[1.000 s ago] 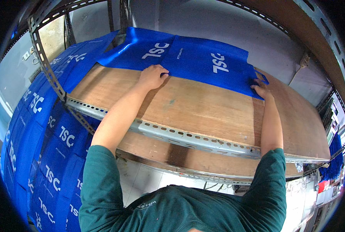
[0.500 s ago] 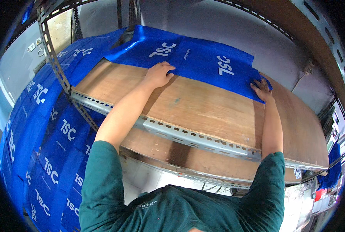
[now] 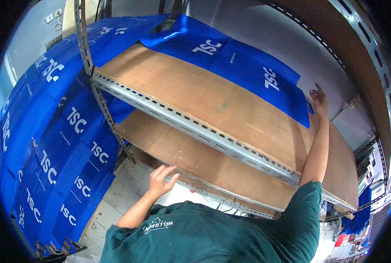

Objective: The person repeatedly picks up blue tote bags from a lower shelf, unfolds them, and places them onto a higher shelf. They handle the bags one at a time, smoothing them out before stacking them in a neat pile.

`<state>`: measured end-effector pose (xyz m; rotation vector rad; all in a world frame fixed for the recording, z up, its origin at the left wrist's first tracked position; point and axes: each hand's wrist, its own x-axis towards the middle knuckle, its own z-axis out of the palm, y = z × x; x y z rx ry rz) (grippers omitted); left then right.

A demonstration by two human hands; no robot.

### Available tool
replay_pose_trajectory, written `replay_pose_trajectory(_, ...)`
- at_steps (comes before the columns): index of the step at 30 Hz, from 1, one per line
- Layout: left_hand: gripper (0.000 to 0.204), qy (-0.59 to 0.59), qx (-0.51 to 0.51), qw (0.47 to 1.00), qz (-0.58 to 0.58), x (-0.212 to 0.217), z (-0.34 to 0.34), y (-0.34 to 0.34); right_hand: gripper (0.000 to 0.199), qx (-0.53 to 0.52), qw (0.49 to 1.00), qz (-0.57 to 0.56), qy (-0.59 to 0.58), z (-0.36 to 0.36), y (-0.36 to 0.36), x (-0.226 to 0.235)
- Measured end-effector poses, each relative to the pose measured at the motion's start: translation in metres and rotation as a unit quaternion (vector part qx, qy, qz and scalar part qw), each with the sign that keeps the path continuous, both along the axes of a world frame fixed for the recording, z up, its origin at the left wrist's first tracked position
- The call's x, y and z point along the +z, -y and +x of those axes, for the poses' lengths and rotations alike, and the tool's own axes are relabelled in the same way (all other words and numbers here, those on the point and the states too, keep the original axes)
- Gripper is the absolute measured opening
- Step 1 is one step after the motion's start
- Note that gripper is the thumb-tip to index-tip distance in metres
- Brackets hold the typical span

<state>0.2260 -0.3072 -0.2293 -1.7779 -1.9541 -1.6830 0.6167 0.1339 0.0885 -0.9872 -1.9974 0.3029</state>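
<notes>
A blue printed fabric sheet (image 3: 243, 61) lies along the back of the upper wooden shelf board (image 3: 195, 90). My right hand (image 3: 319, 101) is raised at the sheet's right end, fingers apart, by the back wall; no held thing shows in it. My left hand (image 3: 161, 181) is off the sheet, in front of the lower shelf board (image 3: 173, 147), with its fingers spread and nothing in them.
More blue printed fabric (image 3: 42, 144) hangs in broad overlapping pieces at the left. A slotted metal rail (image 3: 191, 127) edges the upper shelf, and a slotted upright (image 3: 83, 44) stands at its left. Another board (image 3: 357, 35) runs overhead on the right.
My left hand has let go of the sheet and drawn back toward my body. My right hand has lifted off the sheet's right end. The view has shifted.
</notes>
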Motion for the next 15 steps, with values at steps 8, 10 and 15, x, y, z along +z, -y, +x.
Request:
replay_pose_trajectory(8, 0.082, 0.043, -0.011, 0.741, -0.670, -0.263, -0.102, 0.185, 0.051, -0.036, 0.999, 0.019, 0.001, 0.003, 0.200, 0.038)
replay_pose_trajectory(10, 0.076, 0.116, -0.006, 0.743, -0.659, -0.294, -0.125, 0.208, 0.049, -0.037, 0.996, 0.052, -0.057, 0.014, 0.273, 0.023)
replay_pose_trajectory(15, 0.056, 0.056, -0.065, 0.723, -0.685, -0.359, -0.187, 0.216, 0.050, -0.130, 0.962, 0.073, -0.230, 0.075, 0.471, -0.072)
